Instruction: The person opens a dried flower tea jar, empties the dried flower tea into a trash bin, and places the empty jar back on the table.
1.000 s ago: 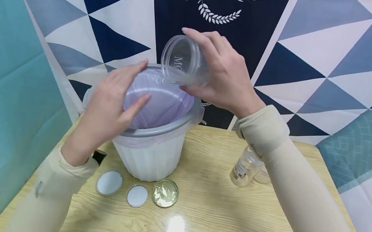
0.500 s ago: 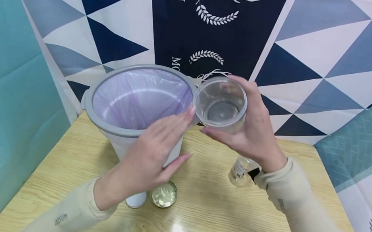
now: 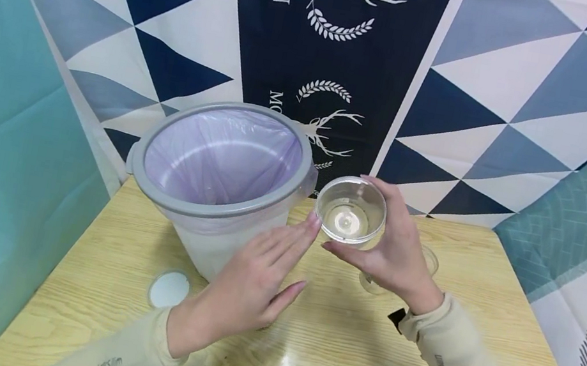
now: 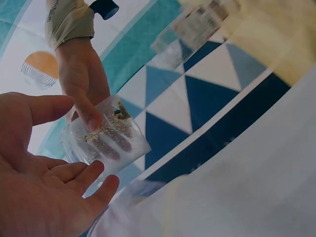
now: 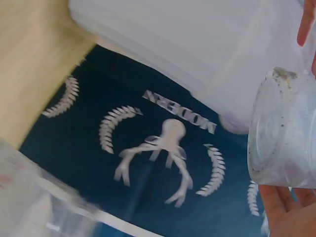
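Observation:
My right hand [image 3: 396, 245] grips a clear plastic jar [image 3: 346, 223] around its side, to the right of the bin. The jar's mouth tilts toward the head camera. In the left wrist view, small brownish bits show on the jar's wall [image 4: 106, 136]. Dark specks mark its base [image 5: 269, 128] in the right wrist view. My left hand [image 3: 254, 280] has its fingers straight, with the tips at the near left of the jar's rim. Whether they touch it I cannot tell.
A white bin [image 3: 196, 244] with a grey rim and purple liner stands at the back left. A round white lid [image 3: 169, 289] lies before it. Behind my right hand are clear containers [image 3: 430, 261], partly hidden. Patterned cloth [image 3: 318, 38] hangs behind the table [image 3: 347, 347].
The jar has come down and right from above the bin's rim, turning its mouth upward. My left hand has left the bin and moved right toward the jar, covering two of the lids.

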Demonstrator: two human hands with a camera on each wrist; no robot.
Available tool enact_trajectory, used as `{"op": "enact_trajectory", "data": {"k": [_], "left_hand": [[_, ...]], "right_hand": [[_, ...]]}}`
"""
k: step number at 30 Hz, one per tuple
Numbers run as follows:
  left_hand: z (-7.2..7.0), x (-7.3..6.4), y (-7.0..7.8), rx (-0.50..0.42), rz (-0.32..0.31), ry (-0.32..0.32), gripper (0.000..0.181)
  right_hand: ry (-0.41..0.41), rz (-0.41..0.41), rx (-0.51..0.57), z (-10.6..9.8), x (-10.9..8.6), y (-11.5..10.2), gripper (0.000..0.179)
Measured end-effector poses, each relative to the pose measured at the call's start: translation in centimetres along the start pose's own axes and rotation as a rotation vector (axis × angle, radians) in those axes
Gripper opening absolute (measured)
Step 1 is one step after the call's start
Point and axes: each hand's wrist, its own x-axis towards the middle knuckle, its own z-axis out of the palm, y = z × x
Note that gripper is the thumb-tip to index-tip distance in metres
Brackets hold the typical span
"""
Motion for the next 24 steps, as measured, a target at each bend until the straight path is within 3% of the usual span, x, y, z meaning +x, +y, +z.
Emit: {"op": "enact_trajectory", "data": {"k": [12, 24], "left_hand": [[3.4, -3.5, -0.3, 0.031, -0.086, -0.118, 0.082], [5.8, -6.4, -1.1, 0.033, -0.177, -0.275, 0.082]], "right_hand": [[-0.079, 0.100, -0.051, 4.0, -4.2, 2.8, 0.108], [-0.274, 0.253, -0.155, 7.3, -6.3, 4.1, 0.108]]}}
